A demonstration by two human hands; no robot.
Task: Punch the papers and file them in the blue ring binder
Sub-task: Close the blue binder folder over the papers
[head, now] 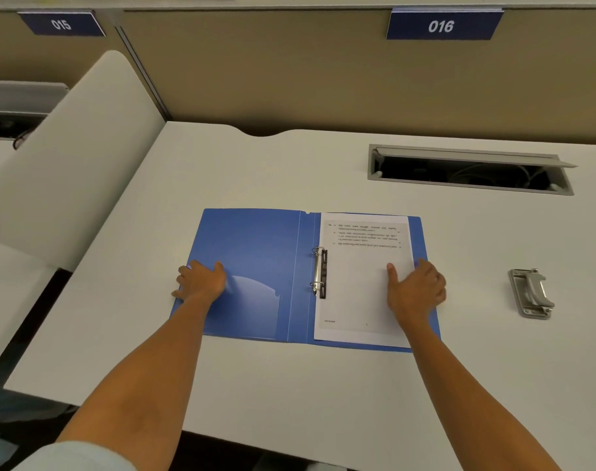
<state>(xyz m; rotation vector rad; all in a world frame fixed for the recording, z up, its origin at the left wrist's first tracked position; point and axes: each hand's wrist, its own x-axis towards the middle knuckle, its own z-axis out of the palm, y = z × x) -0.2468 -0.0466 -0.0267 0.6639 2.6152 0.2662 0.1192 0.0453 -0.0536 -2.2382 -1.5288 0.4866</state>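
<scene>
A metal hole punch (531, 294) sits on the white desk (290, 385) well right of the blue ring binder (252, 253), with an open cable tray (470, 169) behind. The binder lies open flat, papers (357, 290) threaded on its rings (318, 271). The left hand (201, 280) rests spread on the left cover; the right hand (417, 288) lies flat on the papers.

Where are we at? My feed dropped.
Left hand flat on open blue ring binder. Right hand resting on filed white papers. Nothing in the way.
</scene>
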